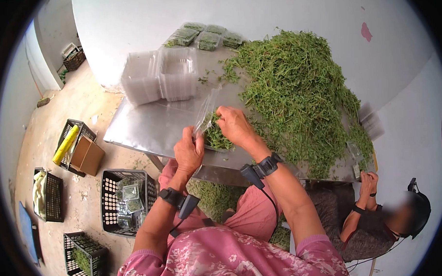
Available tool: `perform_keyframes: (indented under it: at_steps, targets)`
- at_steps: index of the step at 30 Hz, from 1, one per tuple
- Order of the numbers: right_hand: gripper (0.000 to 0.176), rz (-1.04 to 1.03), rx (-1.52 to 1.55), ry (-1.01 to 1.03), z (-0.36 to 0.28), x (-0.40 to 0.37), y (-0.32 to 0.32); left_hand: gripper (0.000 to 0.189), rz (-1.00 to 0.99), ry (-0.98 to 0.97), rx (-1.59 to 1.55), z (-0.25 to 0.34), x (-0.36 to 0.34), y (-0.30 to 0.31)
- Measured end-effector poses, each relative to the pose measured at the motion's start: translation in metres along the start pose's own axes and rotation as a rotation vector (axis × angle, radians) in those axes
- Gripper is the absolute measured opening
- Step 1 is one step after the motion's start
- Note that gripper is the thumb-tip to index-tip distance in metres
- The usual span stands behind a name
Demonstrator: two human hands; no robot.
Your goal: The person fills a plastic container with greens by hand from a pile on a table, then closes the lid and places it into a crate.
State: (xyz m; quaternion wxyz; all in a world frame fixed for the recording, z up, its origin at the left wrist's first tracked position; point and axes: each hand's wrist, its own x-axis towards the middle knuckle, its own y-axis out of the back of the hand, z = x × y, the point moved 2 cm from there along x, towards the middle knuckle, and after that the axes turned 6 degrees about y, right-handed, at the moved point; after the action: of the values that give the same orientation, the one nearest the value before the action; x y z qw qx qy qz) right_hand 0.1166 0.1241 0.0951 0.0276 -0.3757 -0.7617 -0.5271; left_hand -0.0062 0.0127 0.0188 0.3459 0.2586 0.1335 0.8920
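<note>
In front of me, near the table's front edge, is a clear plastic clamshell box (208, 109) with its lid raised. Leafy green sprigs (217, 137) fill its base. My left hand (188, 151) is closed on the box's left edge, near the hinge. My right hand (237, 126) is closed, its fingertips pinching sprigs at the top of the box. Just right of it rises a big heap of the same greens (297, 91). Two stacks of nested clear boxes (140, 82) stand beyond my left hand. Several filled, closed boxes (209, 40) lie at the back.
A metal table (133, 124) carries all this. At the right, a person's hands (367, 182) are at another clear box. On the floor at left, a black crate (109, 202) holds filled boxes; other crates hold white vegetables (39, 193), greens (81, 259) and a yellow roll (65, 145).
</note>
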Motion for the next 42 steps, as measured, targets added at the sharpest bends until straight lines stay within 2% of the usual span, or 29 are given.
perform_keyframes:
  at_steps: [1,4,10,13,16,19,22,25,28,37,40,42]
  targets:
    - [0.014,-0.001,-0.008,0.032,-0.002,0.000,-0.002,0.020,0.001,-0.003,-0.004,0.001,0.000,0.001]
    - [0.021,-0.136,-0.166,-0.101,-0.007,0.004,-0.008,0.020,0.008,-0.007,-0.001,0.001,0.000,0.001]
    - [0.010,-0.165,-0.228,-0.119,0.010,0.016,-0.023,0.021,-0.001,-0.001,-0.003,0.000,0.000,0.001]
    - [0.011,-0.211,-0.319,-0.025,0.004,0.015,-0.028,0.022,0.008,-0.002,0.013,0.002,0.000,0.000]
    - [0.011,-0.317,-0.294,-0.010,-0.004,0.010,-0.015,0.022,0.005,0.011,0.019,0.000,0.000,0.002]
    - [0.011,-0.250,-0.221,0.019,-0.002,0.004,-0.006,0.022,0.002,0.008,0.005,0.002,-0.001,0.002]
    - [0.010,-0.224,-0.277,-0.012,-0.006,0.003,-0.001,0.022,-0.002,0.015,0.005,0.000,0.000,0.000]
    - [0.019,-0.351,-0.246,-0.040,-0.003,0.002,-0.013,0.022,-0.005,0.006,0.002,-0.001,-0.001,0.000]
    - [0.018,-0.248,-0.302,0.039,-0.003,-0.002,-0.024,0.022,-0.006,-0.005,0.012,-0.001,0.000,0.001]
    - [0.016,-0.260,-0.189,-0.032,0.002,-0.006,-0.015,0.021,-0.005,-0.016,0.037,0.004,0.000,0.002]
    - [0.032,-0.163,-0.133,0.000,0.000,-0.009,-0.009,0.022,-0.008,-0.014,0.041,-0.003,0.000,-0.002]
    - [0.030,-0.039,-0.112,0.064,0.000,-0.013,-0.008,0.022,-0.019,-0.006,0.040,-0.007,0.001,-0.003]
